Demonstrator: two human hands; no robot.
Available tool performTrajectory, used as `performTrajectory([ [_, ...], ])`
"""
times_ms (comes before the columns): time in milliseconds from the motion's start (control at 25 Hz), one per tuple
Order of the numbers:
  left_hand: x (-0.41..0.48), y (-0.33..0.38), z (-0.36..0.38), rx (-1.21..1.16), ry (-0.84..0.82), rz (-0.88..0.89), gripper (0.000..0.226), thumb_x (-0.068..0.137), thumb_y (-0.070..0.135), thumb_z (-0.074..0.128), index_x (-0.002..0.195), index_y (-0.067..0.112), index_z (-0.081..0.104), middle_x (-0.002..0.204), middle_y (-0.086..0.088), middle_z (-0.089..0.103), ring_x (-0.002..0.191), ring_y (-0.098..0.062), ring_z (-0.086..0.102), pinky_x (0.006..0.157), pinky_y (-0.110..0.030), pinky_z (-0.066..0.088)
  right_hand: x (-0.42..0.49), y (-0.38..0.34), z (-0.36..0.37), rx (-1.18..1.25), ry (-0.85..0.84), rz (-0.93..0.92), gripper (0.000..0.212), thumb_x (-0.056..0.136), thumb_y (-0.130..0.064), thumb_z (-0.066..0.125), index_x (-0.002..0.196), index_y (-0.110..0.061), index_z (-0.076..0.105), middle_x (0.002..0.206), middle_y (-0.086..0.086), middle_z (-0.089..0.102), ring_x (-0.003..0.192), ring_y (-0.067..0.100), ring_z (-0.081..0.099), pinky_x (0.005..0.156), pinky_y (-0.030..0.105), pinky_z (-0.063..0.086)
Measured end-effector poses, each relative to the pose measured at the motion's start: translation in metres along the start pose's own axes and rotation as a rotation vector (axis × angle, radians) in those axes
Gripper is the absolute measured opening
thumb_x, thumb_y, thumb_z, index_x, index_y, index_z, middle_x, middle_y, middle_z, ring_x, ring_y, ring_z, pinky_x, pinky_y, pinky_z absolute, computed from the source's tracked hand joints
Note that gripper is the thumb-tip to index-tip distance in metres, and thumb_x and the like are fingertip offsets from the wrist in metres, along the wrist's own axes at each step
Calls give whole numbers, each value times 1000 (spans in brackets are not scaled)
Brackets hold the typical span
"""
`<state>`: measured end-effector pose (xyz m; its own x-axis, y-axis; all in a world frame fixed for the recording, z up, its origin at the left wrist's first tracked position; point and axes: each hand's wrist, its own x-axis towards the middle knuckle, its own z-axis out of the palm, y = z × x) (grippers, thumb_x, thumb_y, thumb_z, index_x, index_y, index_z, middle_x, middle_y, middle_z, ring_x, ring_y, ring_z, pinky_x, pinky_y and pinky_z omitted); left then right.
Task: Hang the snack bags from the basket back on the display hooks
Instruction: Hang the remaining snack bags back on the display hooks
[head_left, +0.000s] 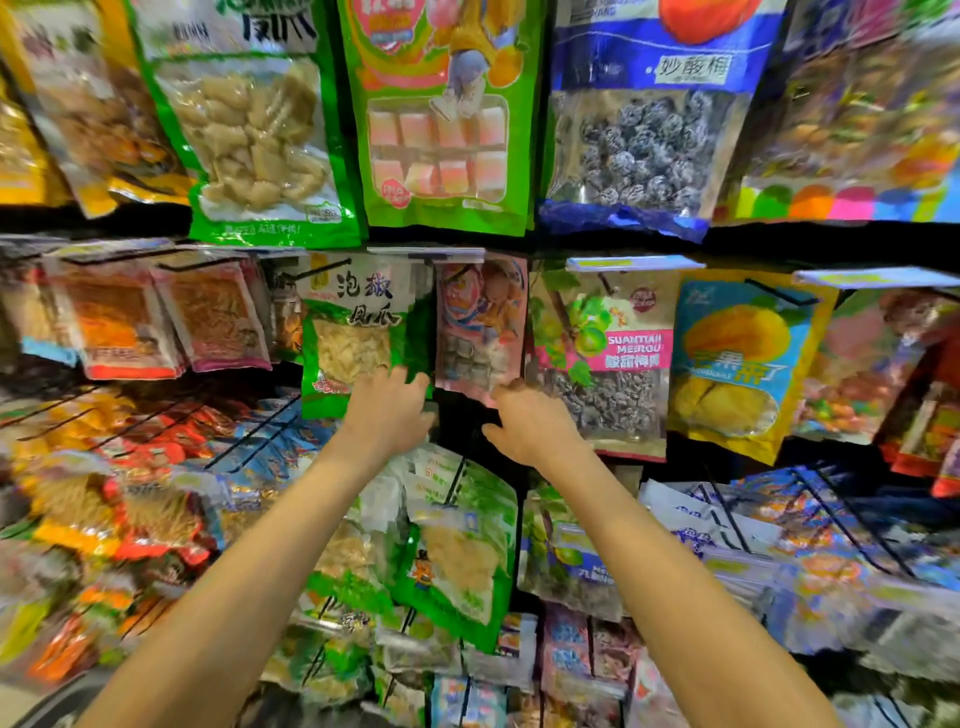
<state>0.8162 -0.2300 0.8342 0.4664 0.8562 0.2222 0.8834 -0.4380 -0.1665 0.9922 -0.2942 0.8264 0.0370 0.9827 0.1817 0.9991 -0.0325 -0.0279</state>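
— Where are our hands now, and where are the bags?

— Both are up at the middle row of hooks. Our left hand (387, 402) lies with relaxed fingers against the bottom of the green bag (358, 338), which hangs on its hook (322, 270). Our right hand (524, 421) is at the lower edge of the pink bag (480, 322); its fingers are loosely bent and touch the bag, but we cannot tell if they really pinch it. The basket we do not see in this view.

— How will such a bag behave, in our opinion?

— We think it is light and soft, a thin plastic pouch that bends and swings easily. The film looks glossy, so it may slip between the fingers. The pieces inside could break if we squeeze hard.

— So where should we hold it?

— Better at the flat top strip near the hole, where it is stiffer, while the other hand steadies the bottom. Then the hole can meet the hook tip without the bag folding.
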Motion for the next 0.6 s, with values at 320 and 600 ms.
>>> performTrajectory([
  [320, -25, 41, -8, -91, 55, 53, 51, 98, 42, 45, 141, 15, 42, 136, -10, 49, 129, -32, 42, 100, -47, 43, -55, 51, -18, -35, 51, 78, 53, 96, -42, 53, 139, -13, 41, 139, 13, 42, 132, 35, 35, 106, 52, 34],
  [600, 11, 91, -9, -188, 181, 50, 42, 96, 39, 48, 124, 8, 56, 125, -11, 54, 117, -33, 48, 90, -45, 45, -70, 117, -28, 27, 169, 295, 46, 94, -41, 55, 127, -11, 45, 130, 12, 43, 121, 34, 46, 90, 46, 45],
])
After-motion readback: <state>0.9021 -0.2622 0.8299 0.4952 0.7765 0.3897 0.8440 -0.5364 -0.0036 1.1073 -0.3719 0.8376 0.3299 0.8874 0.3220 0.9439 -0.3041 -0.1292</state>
